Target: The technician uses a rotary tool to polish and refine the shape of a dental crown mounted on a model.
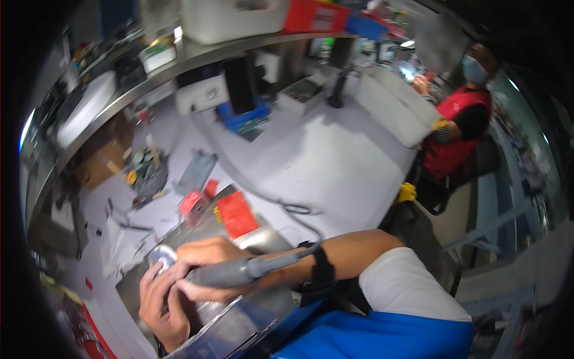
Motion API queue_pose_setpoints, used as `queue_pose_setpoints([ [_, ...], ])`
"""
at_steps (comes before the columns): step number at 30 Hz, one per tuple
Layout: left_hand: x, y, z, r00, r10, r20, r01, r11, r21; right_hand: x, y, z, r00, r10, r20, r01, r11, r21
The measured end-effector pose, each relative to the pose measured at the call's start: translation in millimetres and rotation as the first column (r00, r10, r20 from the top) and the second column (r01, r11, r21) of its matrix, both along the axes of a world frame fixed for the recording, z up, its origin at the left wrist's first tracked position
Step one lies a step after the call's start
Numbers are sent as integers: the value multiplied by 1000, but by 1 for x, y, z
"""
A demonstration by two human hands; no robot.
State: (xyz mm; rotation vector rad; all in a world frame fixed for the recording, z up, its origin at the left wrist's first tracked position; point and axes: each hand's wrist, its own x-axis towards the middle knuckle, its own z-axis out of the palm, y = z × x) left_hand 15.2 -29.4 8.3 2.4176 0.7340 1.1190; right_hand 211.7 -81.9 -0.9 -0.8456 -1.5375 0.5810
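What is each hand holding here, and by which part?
Right hand grips the grey corded tool near its front end; left hand steadies the small metal part from below.

glossy ribbed metal cylinder (224, 320); matt grey plastic tool (230, 272); smooth white bench (335, 161).

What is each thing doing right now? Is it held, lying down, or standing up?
Grey tool: held in the right hand, cord attached.
Left hand: gripping a small shiny part at the tool's tip.
Cord: lying loose across the table.
Red box: lying flat on the table.
Black box: standing upright.
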Motion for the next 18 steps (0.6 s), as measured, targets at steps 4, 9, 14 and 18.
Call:
queue_pose_setpoints([
  [4,-9,-6,-10,999,33,-8,-34,996,-80,1,-4,4,997,34,-66,-35,999,-15],
  [9,0,-4,-11,997,-38,62,46,991,-127,6,-6,2,996,36,-80,-34,999,23],
  [14,-8,-2,-10,999,-21,-45,8,964,-267,5,-7,5,999,11,-48,-10,1000,22],
  [18,-5,-12,-4,998,47,-41,-59,930,-362,1,-3,2,997,15,-72,-13,1000,26],
])
